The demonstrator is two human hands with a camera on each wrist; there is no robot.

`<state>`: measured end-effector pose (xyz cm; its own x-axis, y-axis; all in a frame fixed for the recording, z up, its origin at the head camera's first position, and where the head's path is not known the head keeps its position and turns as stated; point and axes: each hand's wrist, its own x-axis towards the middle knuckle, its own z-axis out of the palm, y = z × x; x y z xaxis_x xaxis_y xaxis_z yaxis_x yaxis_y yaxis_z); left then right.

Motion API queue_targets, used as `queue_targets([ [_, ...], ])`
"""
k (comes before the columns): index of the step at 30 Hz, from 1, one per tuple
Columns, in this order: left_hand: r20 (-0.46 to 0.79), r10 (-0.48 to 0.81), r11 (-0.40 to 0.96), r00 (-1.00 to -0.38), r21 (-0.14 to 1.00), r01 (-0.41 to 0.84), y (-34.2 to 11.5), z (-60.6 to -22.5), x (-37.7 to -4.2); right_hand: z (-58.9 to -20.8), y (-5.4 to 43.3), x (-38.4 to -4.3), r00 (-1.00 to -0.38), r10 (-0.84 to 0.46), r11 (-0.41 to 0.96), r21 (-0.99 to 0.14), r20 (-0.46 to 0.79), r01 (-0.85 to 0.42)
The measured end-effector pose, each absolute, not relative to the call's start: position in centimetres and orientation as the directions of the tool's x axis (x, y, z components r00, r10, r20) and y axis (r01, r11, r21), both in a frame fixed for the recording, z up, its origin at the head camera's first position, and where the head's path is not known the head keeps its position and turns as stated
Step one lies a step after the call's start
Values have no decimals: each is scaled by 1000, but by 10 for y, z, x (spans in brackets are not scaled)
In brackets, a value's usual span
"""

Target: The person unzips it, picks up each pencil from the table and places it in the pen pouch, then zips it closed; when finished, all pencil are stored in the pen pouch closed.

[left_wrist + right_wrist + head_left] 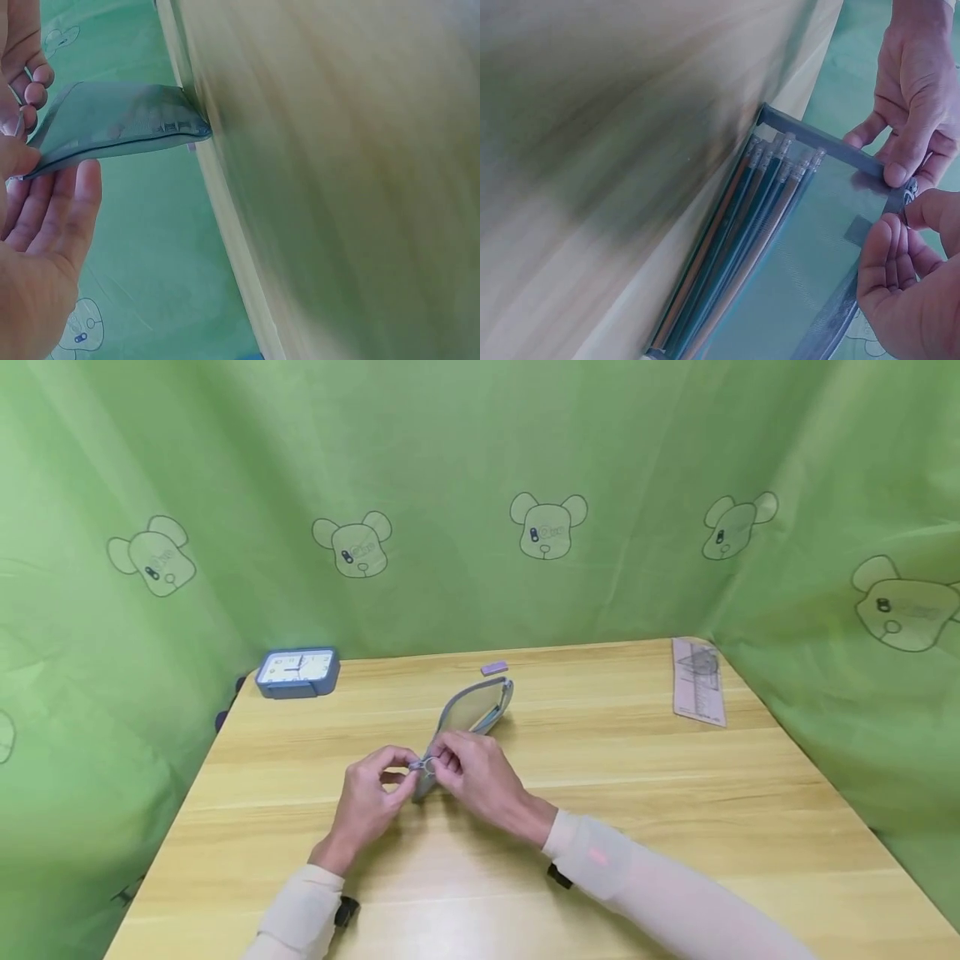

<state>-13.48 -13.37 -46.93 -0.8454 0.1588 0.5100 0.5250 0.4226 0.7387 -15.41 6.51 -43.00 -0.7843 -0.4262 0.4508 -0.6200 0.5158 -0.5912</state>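
A grey-blue mesh zip pouch (471,706) stands on its edge on the table, its top gaping. Through its see-through side in the right wrist view, several pencils (739,247) with metal-capped ends lie together. My left hand (372,802) pinches the near top corner of the pouch between thumb and fingers. Close beside it, my right hand (483,777) pinches the ring-shaped zipper pull (429,766) at that same corner. From the left wrist, the pouch (120,120) reaches away from both hands toward the table.
A blue clock (298,672) sits at the table's back left corner. Behind the pouch lies a small purple eraser (494,668). A pink sheet with clear rulers (697,685) lies at the back right. Green curtains (450,443) surround the wooden table (637,760).
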Motion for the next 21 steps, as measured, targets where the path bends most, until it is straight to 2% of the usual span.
queue_targets([
  [13, 542, 137, 444, -829, 715, 540, -136, -473, -134, -435, 91, -165, -800, -375, 553, -579, 469, -599],
  [21, 545, 89, 472, -834, 714, 517, -145, -473, -131, -440, 122, -178, -837, -314, 615, -575, 449, -539],
])
